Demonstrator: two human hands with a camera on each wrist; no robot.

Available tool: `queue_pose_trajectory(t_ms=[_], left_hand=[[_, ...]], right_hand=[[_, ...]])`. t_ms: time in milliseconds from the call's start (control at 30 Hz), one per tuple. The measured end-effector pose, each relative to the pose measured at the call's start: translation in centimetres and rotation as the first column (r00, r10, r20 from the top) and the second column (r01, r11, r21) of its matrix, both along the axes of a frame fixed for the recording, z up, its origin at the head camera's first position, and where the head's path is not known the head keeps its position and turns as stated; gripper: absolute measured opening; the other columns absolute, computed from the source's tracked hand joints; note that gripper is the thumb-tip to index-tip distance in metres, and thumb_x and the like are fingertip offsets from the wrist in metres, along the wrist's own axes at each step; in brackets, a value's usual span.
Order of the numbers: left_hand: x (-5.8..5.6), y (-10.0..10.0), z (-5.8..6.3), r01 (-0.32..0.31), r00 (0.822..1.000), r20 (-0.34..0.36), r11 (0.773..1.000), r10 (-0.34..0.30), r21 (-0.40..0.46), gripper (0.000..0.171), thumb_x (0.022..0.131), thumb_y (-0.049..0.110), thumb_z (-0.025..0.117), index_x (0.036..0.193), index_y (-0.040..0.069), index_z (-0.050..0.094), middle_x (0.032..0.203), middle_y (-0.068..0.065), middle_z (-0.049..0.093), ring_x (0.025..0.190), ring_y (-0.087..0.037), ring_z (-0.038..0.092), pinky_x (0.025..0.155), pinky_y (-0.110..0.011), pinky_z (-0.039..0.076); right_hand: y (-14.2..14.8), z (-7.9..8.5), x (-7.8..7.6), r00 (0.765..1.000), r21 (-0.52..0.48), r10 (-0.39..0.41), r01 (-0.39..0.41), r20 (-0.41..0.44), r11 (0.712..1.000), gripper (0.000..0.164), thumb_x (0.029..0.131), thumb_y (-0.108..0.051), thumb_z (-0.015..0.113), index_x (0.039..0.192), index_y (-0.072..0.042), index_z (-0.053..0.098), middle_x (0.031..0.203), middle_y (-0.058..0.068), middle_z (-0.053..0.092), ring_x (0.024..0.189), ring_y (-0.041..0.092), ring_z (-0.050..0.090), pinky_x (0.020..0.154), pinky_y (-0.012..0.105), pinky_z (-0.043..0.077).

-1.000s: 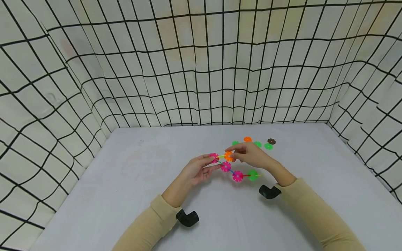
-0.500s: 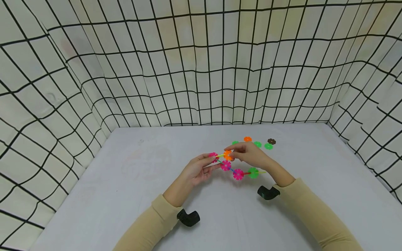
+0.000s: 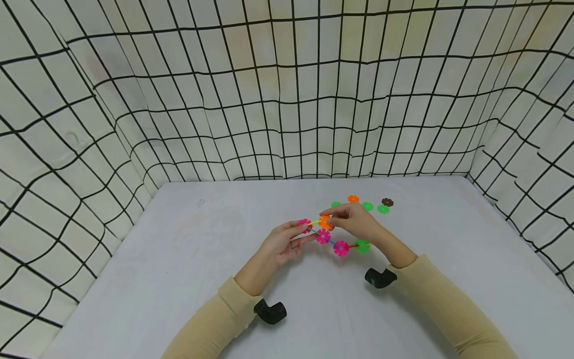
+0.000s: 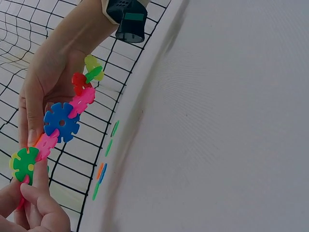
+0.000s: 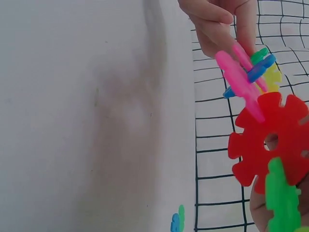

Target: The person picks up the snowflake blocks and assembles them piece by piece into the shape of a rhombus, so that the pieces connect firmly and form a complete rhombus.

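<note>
Net, black, on three sides. Bench, white-covered, below it. Left hand, pinching a pink disc. Right hand, thumb and fingers pinching an orange disc. Chain of slotted, multicoloured discs, one, bent back on itself, raised above the bench between both hands. Loose discs, green, orange and brown, lying on the bench beyond the right hand

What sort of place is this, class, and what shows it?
Probably a booth arranged for tabletop handwork: a pale table, walls crossed by a black grid beyond and beside it, and a chain of colourful notched discs held over it.
</note>
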State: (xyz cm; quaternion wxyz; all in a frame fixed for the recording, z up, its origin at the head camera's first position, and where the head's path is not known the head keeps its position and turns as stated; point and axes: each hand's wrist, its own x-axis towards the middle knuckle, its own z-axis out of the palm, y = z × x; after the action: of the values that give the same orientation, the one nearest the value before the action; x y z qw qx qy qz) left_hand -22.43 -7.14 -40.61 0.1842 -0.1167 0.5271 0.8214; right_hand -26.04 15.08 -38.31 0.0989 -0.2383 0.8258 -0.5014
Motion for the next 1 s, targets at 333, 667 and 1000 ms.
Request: queue_pose_trajectory(t_ms=[333,667,1000], left_hand=[[-0.3,-0.2,-0.1,0.009,1.0,0.003,1.0,-0.009,-0.001,0.005,0.105,0.007,0.059,0.102,0.01,0.061,0.093,-0.01,0.074,0.072,-0.011,0.073,0.054,-0.013,0.047],[-0.3,-0.1,-0.1,0.024,1.0,-0.002,1.0,-0.024,0.001,0.003,0.104,0.006,0.059,0.107,0.008,0.06,0.102,-0.016,0.075,0.072,-0.011,0.074,0.054,-0.012,0.047],[-0.2,-0.7,-0.3,0.044,0.998,-0.048,0.999,-0.043,0.029,0.013,0.103,0.012,0.062,0.114,0.004,0.059,0.106,-0.011,0.074,0.081,-0.012,0.074,0.059,-0.013,0.048]], right_hand=[[-0.2,0.1,-0.3,0.999,0.006,0.033,-0.033,-0.006,0.999,0.026,0.1,-0.005,0.065,0.123,0.005,0.07,0.093,0.007,0.075,0.092,0.04,0.067,0.092,0.055,0.052],[0.2,0.2,-0.4,0.998,0.037,0.055,-0.055,0.004,0.998,0.031,0.102,-0.009,0.063,0.129,0.005,0.067,0.094,0.005,0.074,0.094,0.038,0.067,0.095,0.053,0.052],[1.6,0.1,-1.1,0.998,0.035,0.059,-0.059,0.011,0.998,0.032,0.105,-0.016,0.06,0.132,0.0,0.067,0.096,0.022,0.071,0.093,0.038,0.057,0.076,0.033,0.046]])
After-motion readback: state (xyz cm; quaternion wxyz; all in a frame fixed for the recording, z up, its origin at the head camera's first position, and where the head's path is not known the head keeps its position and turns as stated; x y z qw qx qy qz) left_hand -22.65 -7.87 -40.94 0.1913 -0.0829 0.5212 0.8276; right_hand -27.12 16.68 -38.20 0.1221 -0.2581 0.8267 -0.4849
